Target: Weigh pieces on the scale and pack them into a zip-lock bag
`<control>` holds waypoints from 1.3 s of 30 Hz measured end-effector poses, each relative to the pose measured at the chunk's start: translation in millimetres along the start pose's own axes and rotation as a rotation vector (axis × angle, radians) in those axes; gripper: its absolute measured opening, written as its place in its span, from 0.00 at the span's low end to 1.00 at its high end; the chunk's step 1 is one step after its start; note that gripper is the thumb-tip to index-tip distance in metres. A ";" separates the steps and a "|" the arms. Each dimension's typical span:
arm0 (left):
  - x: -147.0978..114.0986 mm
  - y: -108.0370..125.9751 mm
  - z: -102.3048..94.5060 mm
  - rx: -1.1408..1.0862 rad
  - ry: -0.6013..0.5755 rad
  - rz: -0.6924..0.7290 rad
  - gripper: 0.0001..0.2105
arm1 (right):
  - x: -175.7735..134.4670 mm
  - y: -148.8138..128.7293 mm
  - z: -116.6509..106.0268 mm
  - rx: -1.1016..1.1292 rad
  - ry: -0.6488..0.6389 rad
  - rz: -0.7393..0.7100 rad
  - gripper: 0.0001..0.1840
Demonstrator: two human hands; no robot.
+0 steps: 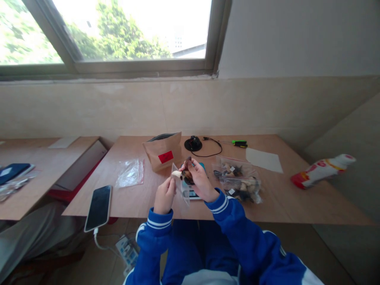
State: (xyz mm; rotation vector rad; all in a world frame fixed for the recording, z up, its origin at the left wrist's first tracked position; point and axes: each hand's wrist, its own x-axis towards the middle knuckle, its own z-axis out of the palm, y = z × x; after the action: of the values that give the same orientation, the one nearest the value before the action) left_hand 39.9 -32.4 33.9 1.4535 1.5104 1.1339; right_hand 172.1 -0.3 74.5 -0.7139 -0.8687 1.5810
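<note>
The left hand point(165, 195) pinches the edge of a clear bag point(181, 194) beside a pale piece point(176, 173); whether it grips that piece too, I cannot tell. The right hand point(199, 179) pinches a dark piece point(188, 177) between thumb and fingers, at the bag's mouth, above the scale point(194, 194). Both pieces look dry and light, probably stiff and brittle, so a gentle hold on the thickest part should suit. The bag seems thin, limp and slick, best taken by its lip.

Counted on the counter point(276, 200): one scale, two filled bags point(246, 185), one pouch point(160, 152), one phone point(98, 206), one bottle point(322, 170). The flat bags point(130, 173) overlap too much to count.
</note>
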 end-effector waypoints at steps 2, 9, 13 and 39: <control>-2.0 -3.8 -0.5 -0.075 0.029 0.010 0.19 | 1.0 3.7 -8.1 -0.030 0.024 0.015 0.23; -6.6 -4.8 2.2 -0.114 0.026 0.017 0.19 | -6.8 2.0 -11.2 -0.093 -0.048 -0.013 0.21; -4.8 -2.7 4.7 -0.088 0.006 0.028 0.20 | -12.0 -8.4 -8.9 -0.115 -0.050 -0.076 0.19; -33.4 -2.5 28.2 -0.282 0.158 0.023 0.22 | -27.4 47.1 -17.6 -0.848 0.113 -0.389 0.04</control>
State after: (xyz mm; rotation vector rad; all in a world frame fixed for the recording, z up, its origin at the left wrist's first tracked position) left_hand 68.3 -62.7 20.0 1.2163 1.3741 1.4403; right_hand 166.2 -28.7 25.0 -1.1217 -1.5067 0.7793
